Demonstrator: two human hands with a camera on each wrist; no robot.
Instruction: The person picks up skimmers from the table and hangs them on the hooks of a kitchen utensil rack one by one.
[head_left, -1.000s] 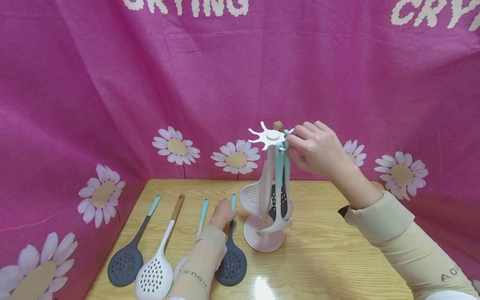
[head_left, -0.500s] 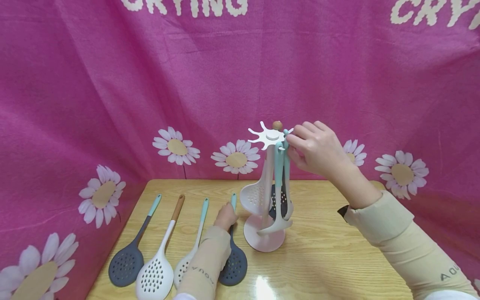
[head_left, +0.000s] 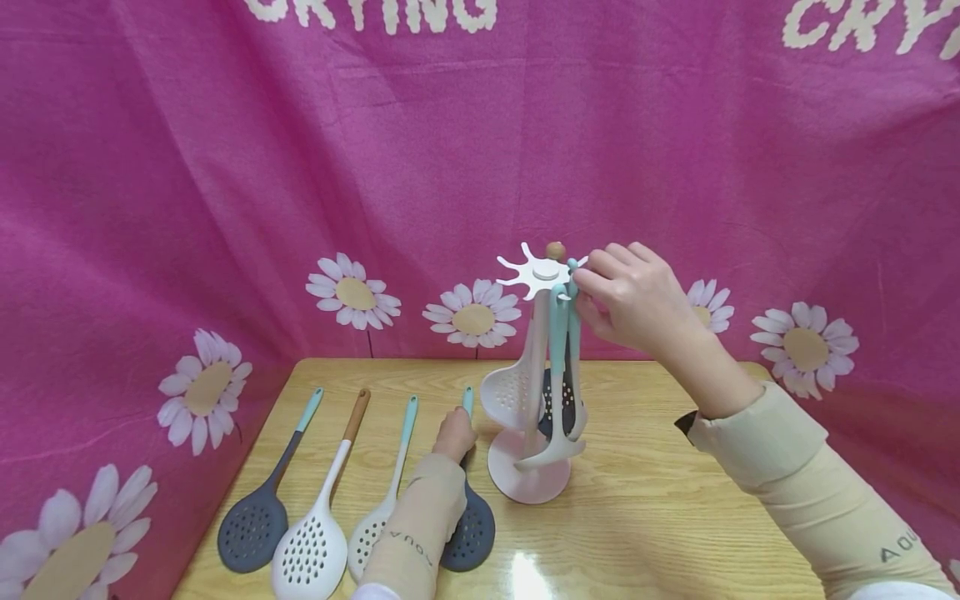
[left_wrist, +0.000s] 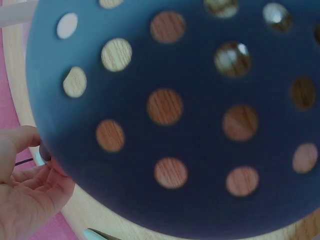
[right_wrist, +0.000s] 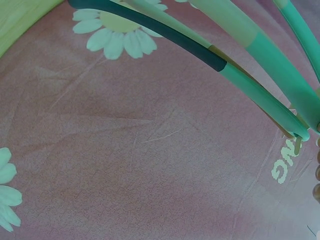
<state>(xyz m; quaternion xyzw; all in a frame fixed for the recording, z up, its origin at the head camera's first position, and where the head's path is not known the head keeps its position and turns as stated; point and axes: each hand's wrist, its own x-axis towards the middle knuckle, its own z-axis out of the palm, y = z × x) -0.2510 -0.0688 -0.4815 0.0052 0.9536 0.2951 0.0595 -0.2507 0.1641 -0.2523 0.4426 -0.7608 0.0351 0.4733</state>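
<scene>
My left hand [head_left: 455, 435] grips the shaft of a dark grey skimmer [head_left: 471, 533] with a mint handle end. In the left wrist view its perforated head [left_wrist: 200, 80] fills most of the picture, with the left hand [left_wrist: 30, 190] pinching the handle behind it. At the top of a utensil stand [head_left: 528, 479], my right hand [head_left: 633, 292] pinches the mint handle of a pale utensil [head_left: 575, 367] at a hook. A pale ladle [head_left: 557, 450], a white perforated spoon [head_left: 506, 398] and a dark perforated utensil [head_left: 551, 412] also hang there. The right fingertips are mostly out of the right wrist view.
Left of the left hand lie a dark grey skimmer [head_left: 252, 529], a white skimmer with a brown handle [head_left: 310, 554] and a white one with a mint handle [head_left: 369, 533]. The wooden table [head_left: 660, 517] meets a pink daisy curtain [head_left: 420, 167] at its back and sides.
My left hand has moved slightly right and its fingers have closed round the dark skimmer's shaft. The skimmer has barely shifted. My right hand stays at the hook.
</scene>
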